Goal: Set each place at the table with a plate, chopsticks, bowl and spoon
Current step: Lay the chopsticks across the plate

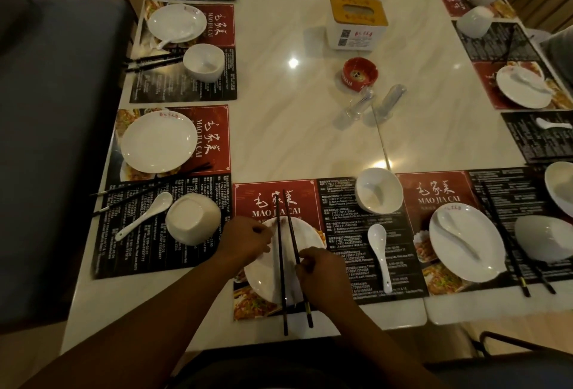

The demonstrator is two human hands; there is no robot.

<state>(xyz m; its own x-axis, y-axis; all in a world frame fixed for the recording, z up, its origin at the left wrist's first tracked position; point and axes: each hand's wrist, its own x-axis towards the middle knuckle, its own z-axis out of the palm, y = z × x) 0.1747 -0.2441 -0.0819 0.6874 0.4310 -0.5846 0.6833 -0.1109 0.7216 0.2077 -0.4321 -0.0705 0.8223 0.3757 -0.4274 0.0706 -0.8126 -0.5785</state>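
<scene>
A white plate (263, 277) lies on the red and black placemat (341, 233) right in front of me. Two dark chopsticks (282, 283) rest lengthwise across the plate. My left hand (245, 241) grips the plate's left rim. My right hand (322, 274) pinches the right-hand chopstick near its middle. A white spoon (379, 252) lies on the mat to the right of the plate. A white bowl (378, 190) stands upright at the mat's far right corner.
Other settings ring the marble table (310, 128): a plate (158, 142), an upturned bowl (192, 221) and a spoon (145, 215) at left, a plate holding a spoon (466, 241) at right. A tissue box (356, 21), red ashtray (356, 72) and two clear holders (375, 103) stand mid-table.
</scene>
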